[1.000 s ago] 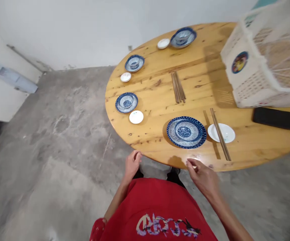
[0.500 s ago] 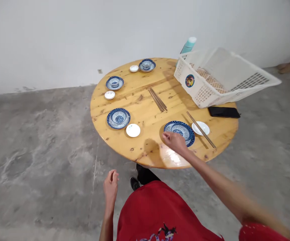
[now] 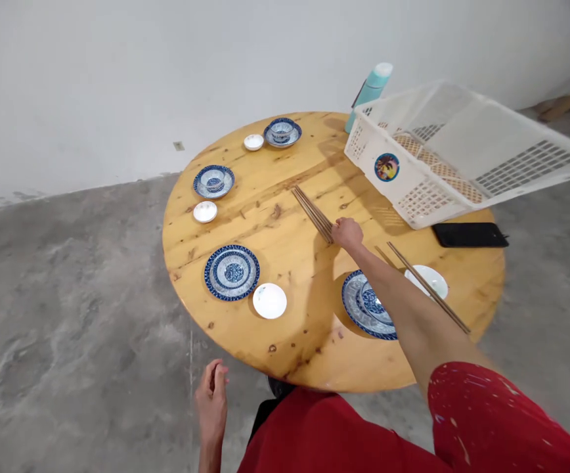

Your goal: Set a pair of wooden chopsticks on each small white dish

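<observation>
My right hand (image 3: 348,233) reaches across the round wooden table (image 3: 289,341) and its fingers close on the near end of a bundle of brown chopsticks (image 3: 309,210) lying in the table's middle. My forearm passes over a blue patterned plate with a bowl (image 3: 364,307) near the front edge. A pair of chopsticks (image 3: 427,287) rests across a small white dish (image 3: 430,279) to the right. My left hand (image 3: 211,397) hangs loosely curled below the table's edge, holding nothing.
Three more blue plate-and-bowl sets (image 3: 231,272) (image 3: 213,180) (image 3: 282,132), each with a small white dish (image 3: 269,300) beside it, ring the left side. A white plastic basket (image 3: 442,154), a teal bottle (image 3: 371,89) and a black phone (image 3: 469,234) sit right.
My right hand moved from the table's front edge, past the near blue plate, out to the chopsticks bundle in the middle. My left hand dropped below the table edge.
</observation>
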A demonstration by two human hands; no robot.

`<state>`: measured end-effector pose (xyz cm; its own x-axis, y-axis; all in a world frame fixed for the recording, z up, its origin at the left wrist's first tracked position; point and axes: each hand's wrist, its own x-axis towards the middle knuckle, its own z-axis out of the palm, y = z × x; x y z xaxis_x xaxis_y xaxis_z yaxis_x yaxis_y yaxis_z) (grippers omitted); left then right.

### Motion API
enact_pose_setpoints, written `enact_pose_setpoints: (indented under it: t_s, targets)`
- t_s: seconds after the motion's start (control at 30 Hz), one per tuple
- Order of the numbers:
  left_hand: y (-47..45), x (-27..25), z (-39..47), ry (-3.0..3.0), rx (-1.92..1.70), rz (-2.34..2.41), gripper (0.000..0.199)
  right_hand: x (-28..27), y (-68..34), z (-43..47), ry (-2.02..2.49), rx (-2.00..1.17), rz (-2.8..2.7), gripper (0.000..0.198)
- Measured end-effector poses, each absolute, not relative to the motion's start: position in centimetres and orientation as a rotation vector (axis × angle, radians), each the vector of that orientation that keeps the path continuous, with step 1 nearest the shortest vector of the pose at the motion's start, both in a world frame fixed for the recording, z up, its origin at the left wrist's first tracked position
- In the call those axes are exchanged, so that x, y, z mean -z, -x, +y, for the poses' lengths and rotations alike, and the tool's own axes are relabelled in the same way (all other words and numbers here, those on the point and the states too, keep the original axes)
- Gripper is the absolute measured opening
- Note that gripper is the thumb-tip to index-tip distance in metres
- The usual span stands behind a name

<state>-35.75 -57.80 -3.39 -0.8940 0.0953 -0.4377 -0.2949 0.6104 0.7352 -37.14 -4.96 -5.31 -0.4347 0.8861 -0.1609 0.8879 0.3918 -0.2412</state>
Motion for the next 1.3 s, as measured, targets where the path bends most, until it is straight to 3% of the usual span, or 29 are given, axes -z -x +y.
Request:
enact_pose_setpoints:
  t_s: [0.6, 1.3]
  targets:
    - [48.3, 2.8, -49.9, -0.259, -1.187, 2.288, 0.042, 7.1, 40.2, -3.0, -1.728, 0.330, 2.455, 0.034]
    - [61.2, 2.9, -51.1, -0.684, -1.186, 2.197, 0.034, 3.7, 42.3, -8.4, -1.951, 0.192, 2.348, 0.021]
